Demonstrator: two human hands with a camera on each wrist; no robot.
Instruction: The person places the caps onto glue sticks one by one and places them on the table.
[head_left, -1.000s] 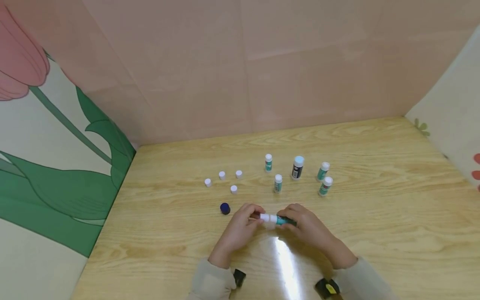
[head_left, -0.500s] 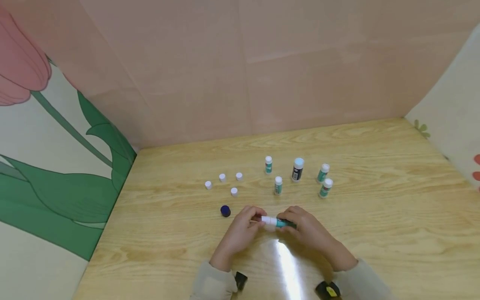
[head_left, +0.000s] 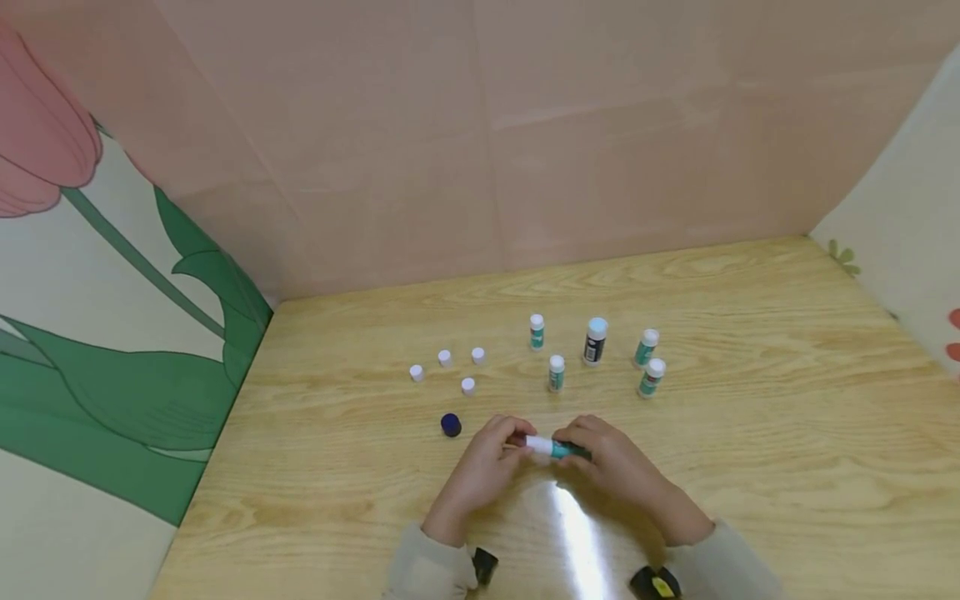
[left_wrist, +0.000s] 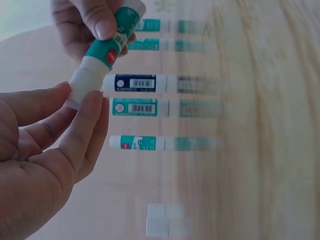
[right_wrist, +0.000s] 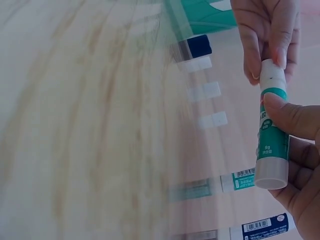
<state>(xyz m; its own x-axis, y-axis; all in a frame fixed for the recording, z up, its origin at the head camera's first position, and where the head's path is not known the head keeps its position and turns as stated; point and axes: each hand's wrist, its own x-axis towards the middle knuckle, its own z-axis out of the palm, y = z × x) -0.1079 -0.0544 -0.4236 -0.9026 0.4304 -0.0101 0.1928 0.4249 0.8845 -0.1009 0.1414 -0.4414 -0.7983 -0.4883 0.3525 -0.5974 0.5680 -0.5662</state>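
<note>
A glue stick (head_left: 561, 450) with a teal label is held nearly level between both hands, low over the table. My right hand (head_left: 618, 462) grips its labelled body, and in the right wrist view the thumb presses on the label (right_wrist: 272, 132). The fingertips of my left hand (head_left: 483, 467) pinch the white cap (left_wrist: 86, 81) at the other end. No gap shows between cap and body in the head view. Beyond the hands stand more teal glue sticks (head_left: 556, 375) and a larger navy-labelled glue stick (head_left: 595, 343), all upright. Fingers hide part of the held stick.
Several loose white caps (head_left: 468, 386) stand on the wooden table (head_left: 315, 500) at the left of the glue sticks. A navy cap (head_left: 451, 425) sits close to my left hand. A pink backdrop (head_left: 375, 167) rises behind the table, with printed panels at both sides.
The white cap and the glue stick body have come together, so the gap seen between them earlier has closed. The standing sticks and loose caps stay in place; the head view has shifted slightly.
</note>
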